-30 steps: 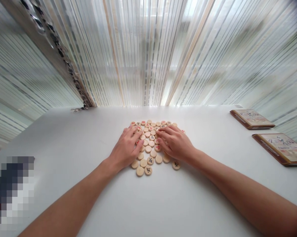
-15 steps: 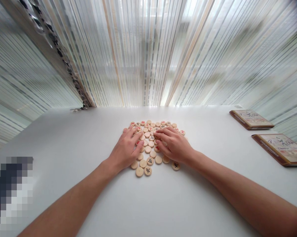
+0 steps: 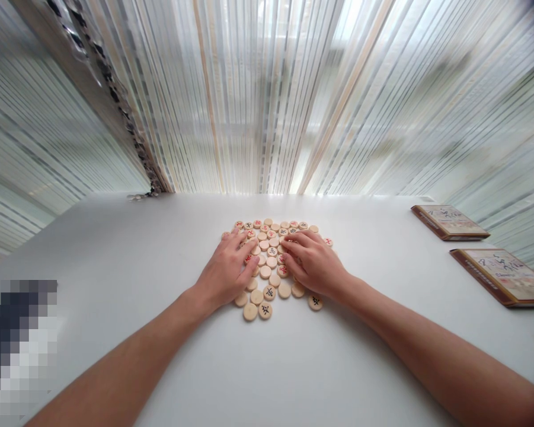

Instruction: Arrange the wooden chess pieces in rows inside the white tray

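Lying loosely spread over the disc cluster (image 3: 265,272), my left hand (image 3: 224,268) and right hand (image 3: 319,264) grip nothing visible. Pushing unevenly could scatter its near-edge discs (image 3: 250,312).

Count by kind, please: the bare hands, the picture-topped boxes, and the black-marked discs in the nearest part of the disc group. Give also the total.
Bare hands: 2
Picture-topped boxes: 2
Black-marked discs in the nearest part: 3
Total: 7
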`<state>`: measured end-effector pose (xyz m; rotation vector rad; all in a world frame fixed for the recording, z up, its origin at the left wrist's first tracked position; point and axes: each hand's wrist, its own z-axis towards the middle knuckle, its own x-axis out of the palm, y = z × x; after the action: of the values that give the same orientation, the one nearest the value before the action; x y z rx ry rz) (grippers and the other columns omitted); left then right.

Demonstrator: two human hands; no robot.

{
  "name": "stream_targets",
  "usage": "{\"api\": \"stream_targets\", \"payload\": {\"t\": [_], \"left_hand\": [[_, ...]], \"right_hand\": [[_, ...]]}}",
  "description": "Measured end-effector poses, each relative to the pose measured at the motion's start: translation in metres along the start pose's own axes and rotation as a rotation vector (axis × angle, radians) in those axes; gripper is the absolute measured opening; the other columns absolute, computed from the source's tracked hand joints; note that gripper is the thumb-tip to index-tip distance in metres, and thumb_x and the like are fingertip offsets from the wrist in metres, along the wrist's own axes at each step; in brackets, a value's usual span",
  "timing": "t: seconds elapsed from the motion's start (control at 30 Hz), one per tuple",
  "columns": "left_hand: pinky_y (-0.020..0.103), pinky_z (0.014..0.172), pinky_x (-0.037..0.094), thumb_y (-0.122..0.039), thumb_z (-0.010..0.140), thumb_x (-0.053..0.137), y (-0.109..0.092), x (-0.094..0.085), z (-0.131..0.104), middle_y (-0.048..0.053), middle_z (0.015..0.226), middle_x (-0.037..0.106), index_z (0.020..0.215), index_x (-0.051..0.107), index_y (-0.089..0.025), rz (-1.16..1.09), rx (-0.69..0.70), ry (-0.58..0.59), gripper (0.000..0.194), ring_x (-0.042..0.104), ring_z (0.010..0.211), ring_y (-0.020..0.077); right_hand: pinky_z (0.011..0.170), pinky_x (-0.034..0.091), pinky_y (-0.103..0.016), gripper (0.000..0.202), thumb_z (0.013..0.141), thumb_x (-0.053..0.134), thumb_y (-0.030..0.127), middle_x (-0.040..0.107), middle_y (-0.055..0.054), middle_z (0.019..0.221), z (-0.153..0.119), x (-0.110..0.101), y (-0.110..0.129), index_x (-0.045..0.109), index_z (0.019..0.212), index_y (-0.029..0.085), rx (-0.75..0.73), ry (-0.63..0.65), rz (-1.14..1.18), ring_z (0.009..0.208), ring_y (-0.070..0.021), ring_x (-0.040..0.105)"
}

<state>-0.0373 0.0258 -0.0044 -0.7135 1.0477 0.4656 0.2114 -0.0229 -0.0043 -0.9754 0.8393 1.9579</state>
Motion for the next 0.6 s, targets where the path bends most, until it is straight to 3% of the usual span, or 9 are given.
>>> {"api": "stream_targets", "payload": {"t": [0.2, 0.37, 0.5, 0.6], "left_hand": [[0.064, 0.131, 0.031, -0.034, 0.108, 0.049, -0.002, 0.000, 0.000, 0.022, 0.156, 0.059, 0.144, 0.066, -0.010, -0.008, 0.000, -0.012, 0.047, 0.042, 0.158, 0.0416], [0.054, 0.135, 0.027, -0.036, 0.107, 0.046, 0.004, -0.006, 0.003, 0.019, 0.162, 0.055, 0.150, 0.060, -0.008, 0.029, -0.102, 0.024, 0.053, 0.037, 0.161, 0.0362], [0.058, 0.135, 0.023, -0.041, 0.108, 0.042, 0.021, -0.011, 0.009, 0.023, 0.168, 0.047, 0.157, 0.052, -0.006, 0.046, -0.187, 0.029, 0.062, 0.034, 0.163, 0.0388], [0.059, 0.134, 0.024, -0.046, 0.109, 0.038, 0.032, -0.011, 0.011, 0.022, 0.172, 0.041, 0.164, 0.044, -0.007, 0.043, -0.214, 0.092, 0.068, 0.033, 0.163, 0.0378]], "right_hand": [[0.106, 0.056, -0.054, 0.034, 0.106, 0.053, 0.031, 0.076, -0.017, 0.127, 0.002, -0.005, -0.008, 0.077, 0.123, 0.014, 0.098, 0.007, -0.005, 0.120, -0.0357, 0.065], [0.115, 0.052, -0.056, 0.048, 0.108, 0.049, 0.040, 0.070, -0.021, 0.140, 0.004, -0.019, -0.040, 0.070, 0.140, 0.011, 0.245, 0.025, -0.009, 0.134, -0.0380, 0.061], [0.126, 0.040, -0.061, 0.072, 0.107, 0.047, 0.060, 0.048, -0.021, 0.167, -0.004, -0.027, -0.061, 0.050, 0.162, 0.014, 0.295, 0.159, 0.018, 0.156, -0.0403, 0.044], [0.131, 0.029, -0.065, 0.079, 0.107, 0.041, 0.069, 0.033, -0.018, 0.177, -0.010, -0.020, -0.059, 0.039, 0.170, 0.021, 0.294, 0.269, 0.046, 0.163, -0.0405, 0.031]]}}
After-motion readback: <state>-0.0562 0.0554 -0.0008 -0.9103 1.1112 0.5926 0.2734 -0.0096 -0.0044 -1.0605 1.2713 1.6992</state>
